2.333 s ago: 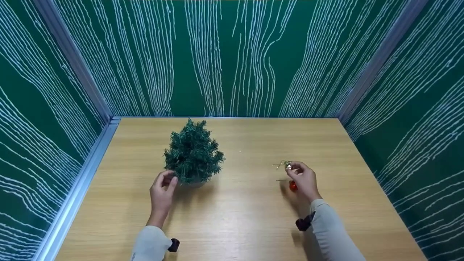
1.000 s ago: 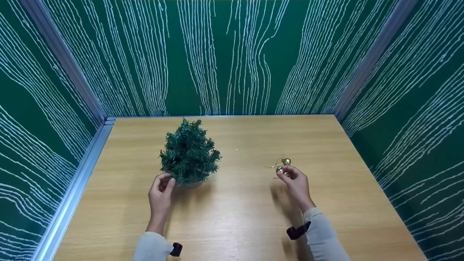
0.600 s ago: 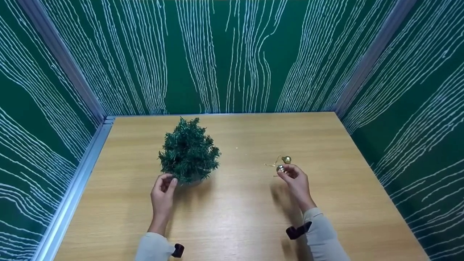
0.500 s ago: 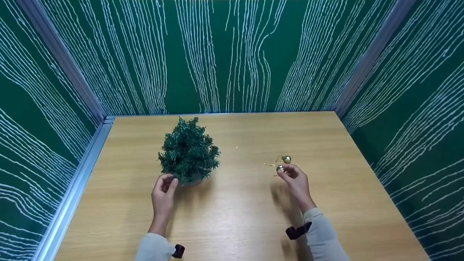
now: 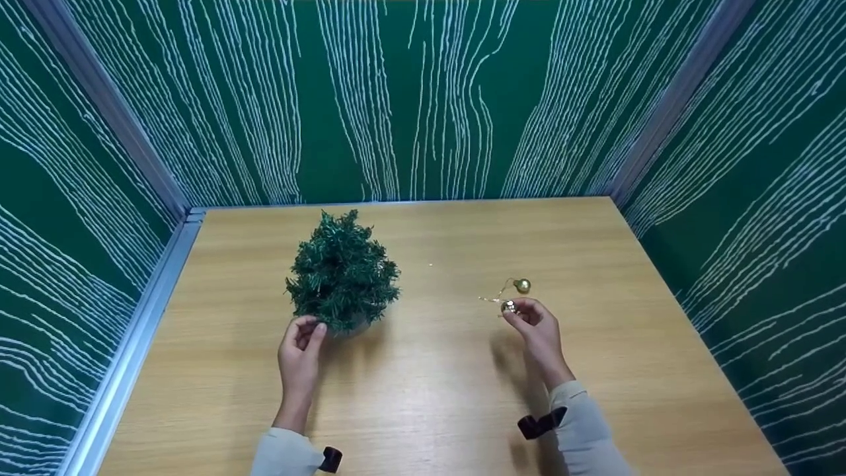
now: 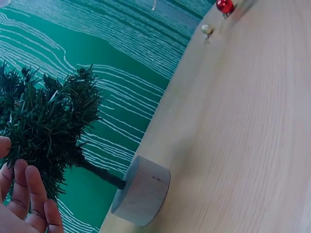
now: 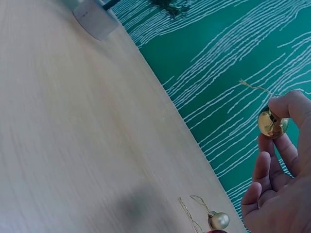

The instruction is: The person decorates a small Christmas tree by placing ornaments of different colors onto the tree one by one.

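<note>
A small artificial Christmas tree (image 5: 344, 271) stands on the left of the table on a round pale base (image 6: 143, 191). My left hand (image 5: 301, 354) is at its lower left branches, fingertips and thumb closed on the foliage. My right hand (image 5: 542, 337) pinches a shiny gold bauble (image 7: 272, 124) between thumb and fingers, above the table, its thin gold string (image 7: 255, 87) sticking out to the left. Beyond that hand lies a matte gold bauble (image 5: 523, 285) with a string loop. A red bauble (image 6: 225, 6) lies near it, hidden behind my right hand in the head view.
The wooden table (image 5: 429, 396) meets green walls with white wavy lines (image 5: 436, 99) at the back and sides. A grey metal rail (image 5: 132, 330) runs along its left edge. Dark wrist cameras (image 5: 542, 423) sit at both cuffs.
The right hand has moved slightly left with the gold bauble, uncovering the matte one and covering the red one. The left hand stays at the tree; the head view shifts a little.
</note>
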{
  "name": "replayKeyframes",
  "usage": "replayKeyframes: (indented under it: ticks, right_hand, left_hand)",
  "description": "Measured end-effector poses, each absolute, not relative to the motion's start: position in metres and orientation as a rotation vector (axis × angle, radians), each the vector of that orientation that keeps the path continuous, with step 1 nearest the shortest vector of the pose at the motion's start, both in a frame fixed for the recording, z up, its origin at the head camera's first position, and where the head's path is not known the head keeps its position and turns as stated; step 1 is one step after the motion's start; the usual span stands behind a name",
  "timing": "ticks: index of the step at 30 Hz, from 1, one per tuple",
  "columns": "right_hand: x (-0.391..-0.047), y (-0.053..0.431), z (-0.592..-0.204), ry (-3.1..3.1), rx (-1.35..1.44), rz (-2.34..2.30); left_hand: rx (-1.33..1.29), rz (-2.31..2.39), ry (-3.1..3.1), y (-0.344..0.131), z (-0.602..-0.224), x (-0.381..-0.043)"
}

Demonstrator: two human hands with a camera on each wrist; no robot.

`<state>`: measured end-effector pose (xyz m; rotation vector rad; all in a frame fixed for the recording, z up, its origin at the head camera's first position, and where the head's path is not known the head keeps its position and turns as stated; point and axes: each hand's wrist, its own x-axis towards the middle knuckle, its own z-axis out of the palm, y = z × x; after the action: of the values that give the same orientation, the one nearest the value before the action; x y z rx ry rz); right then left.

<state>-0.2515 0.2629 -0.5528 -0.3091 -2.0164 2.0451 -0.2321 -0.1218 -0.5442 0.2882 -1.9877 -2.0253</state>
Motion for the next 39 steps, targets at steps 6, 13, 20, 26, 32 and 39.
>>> replayKeyframes:
  ticks: [6,13,20,26,32,39]
  right_hand:
    - [-0.248,0.257,-0.556,-2.061,-0.303,2.021]
    - [-0.245,0.254,-0.555,-2.125,-0.3,1.956]
    - [-0.243,0.251,-0.556,-2.081,-0.277,1.993]
    - [-0.243,0.246,-0.555,-2.061,-0.268,2.024]
    - [-0.242,0.242,-0.554,-2.088,-0.276,2.041]
    - [-0.239,0.238,-0.552,-2.144,-0.261,2.01]
  left_hand:
    - [0.309,-2.012,-1.988,-0.119,-0.544,-0.23]
    - [0.332,-2.031,-1.99,-0.115,-0.543,-0.229]
    - [0.321,-2.046,-1.987,-0.109,-0.543,-0.227]
    - [0.319,-2.051,-2.018,-0.108,-0.543,-0.227]
    - [0.322,-2.048,-2.021,-0.108,-0.543,-0.228]
    - [0.294,-2.061,-2.042,-0.103,-0.541,-0.225]
